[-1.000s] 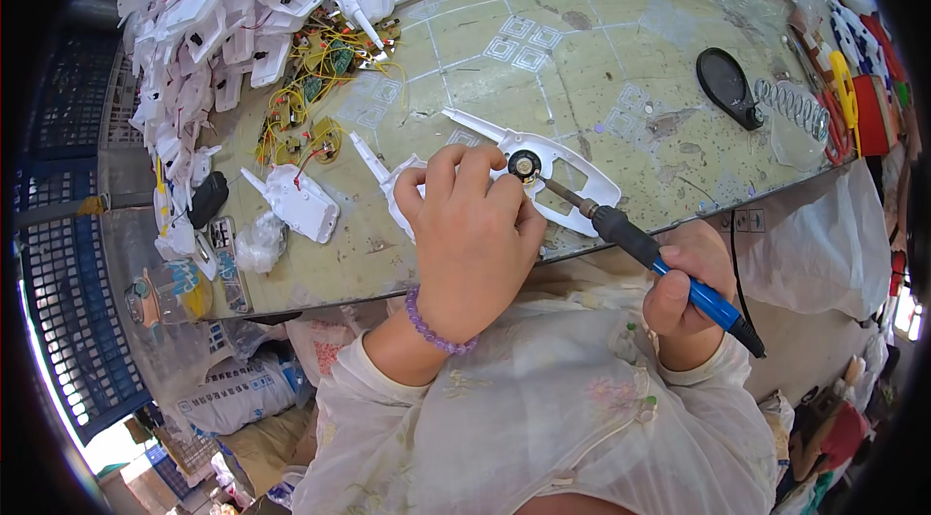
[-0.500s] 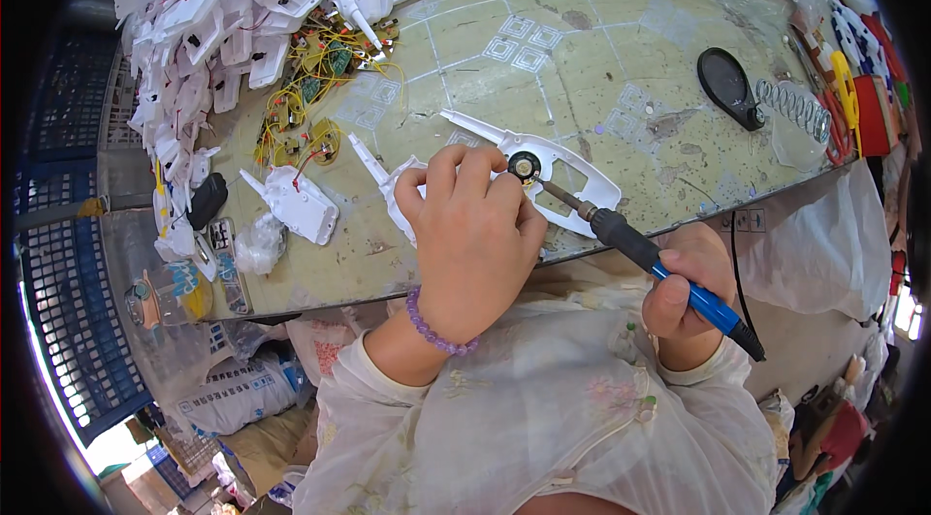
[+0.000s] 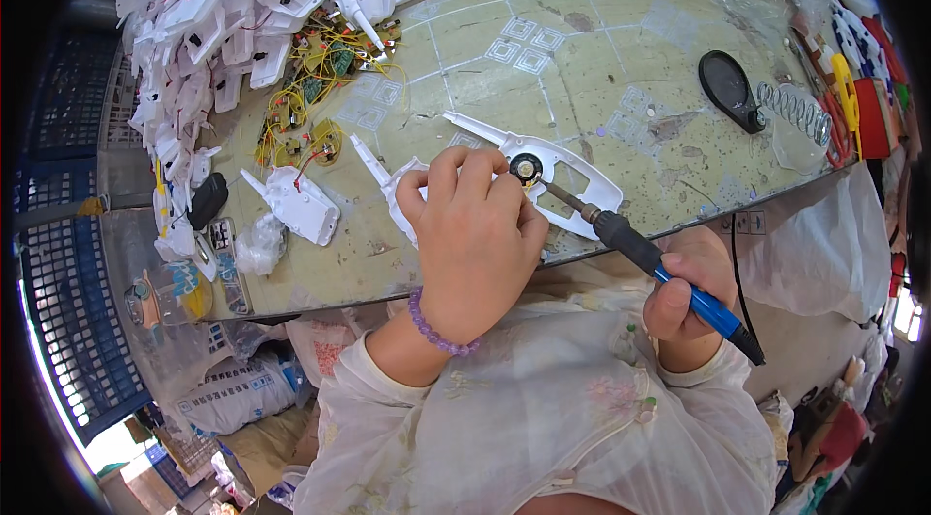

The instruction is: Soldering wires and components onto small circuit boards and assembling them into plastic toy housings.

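My right hand (image 3: 692, 284) grips a soldering iron (image 3: 628, 241) with a blue and black handle. Its metal tip touches or nearly touches the lower right edge of a small round black speaker (image 3: 526, 168). That speaker sits in a white plastic housing (image 3: 588, 187) with a pointed end and a looped handle. Over the housing's near left part my left hand (image 3: 477, 229) is closed, fingers curled and pressed together; what they pinch is hidden beneath them. Another white plastic part (image 3: 373, 164) shows partly from under this hand.
A tall heap of white plastic shells (image 3: 218, 20) stands at the back left, beside circuit boards with yellow wires (image 3: 325, 64). One wired shell (image 3: 296, 207) lies left of my left hand. A black stand (image 3: 725, 88) with a spring holder (image 3: 793, 112) is at the right, near the table edge.
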A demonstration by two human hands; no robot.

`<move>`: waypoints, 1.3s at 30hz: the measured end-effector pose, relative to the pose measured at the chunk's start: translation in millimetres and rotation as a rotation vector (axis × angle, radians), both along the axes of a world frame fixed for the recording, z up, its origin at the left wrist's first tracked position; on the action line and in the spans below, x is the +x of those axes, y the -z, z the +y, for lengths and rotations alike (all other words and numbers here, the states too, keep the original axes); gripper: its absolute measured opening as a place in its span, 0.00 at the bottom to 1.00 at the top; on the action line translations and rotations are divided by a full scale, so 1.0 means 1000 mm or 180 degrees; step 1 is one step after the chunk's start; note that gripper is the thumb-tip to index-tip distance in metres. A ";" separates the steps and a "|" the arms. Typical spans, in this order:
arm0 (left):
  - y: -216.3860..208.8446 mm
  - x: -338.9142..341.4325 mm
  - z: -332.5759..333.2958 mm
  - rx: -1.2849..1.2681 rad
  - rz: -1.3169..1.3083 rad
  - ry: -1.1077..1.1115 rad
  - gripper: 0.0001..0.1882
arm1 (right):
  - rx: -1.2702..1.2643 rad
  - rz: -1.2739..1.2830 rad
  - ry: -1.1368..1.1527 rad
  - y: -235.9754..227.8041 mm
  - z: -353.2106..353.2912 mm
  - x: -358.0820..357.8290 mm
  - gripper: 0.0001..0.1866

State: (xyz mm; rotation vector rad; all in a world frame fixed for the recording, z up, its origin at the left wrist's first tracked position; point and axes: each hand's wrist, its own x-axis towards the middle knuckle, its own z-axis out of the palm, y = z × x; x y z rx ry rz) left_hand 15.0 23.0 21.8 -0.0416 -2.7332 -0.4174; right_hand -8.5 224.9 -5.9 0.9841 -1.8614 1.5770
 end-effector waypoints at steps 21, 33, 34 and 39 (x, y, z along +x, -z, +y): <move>0.000 0.001 0.000 0.0010 -0.0038 -0.0016 0.06 | 0.0155 -0.0040 -0.0019 -0.003 0.001 0.002 0.09; -0.001 -0.003 0.003 0.0044 0.0021 0.0053 0.05 | -0.0314 0.0445 0.0747 -0.003 0.016 -0.005 0.11; -0.004 -0.004 0.003 0.0053 -0.0118 0.0098 0.06 | -0.0358 0.0423 0.0941 -0.008 0.025 -0.008 0.11; -0.006 0.003 -0.003 0.0022 -0.0168 0.0070 0.06 | -0.1364 0.0519 0.2663 -0.041 0.096 -0.019 0.12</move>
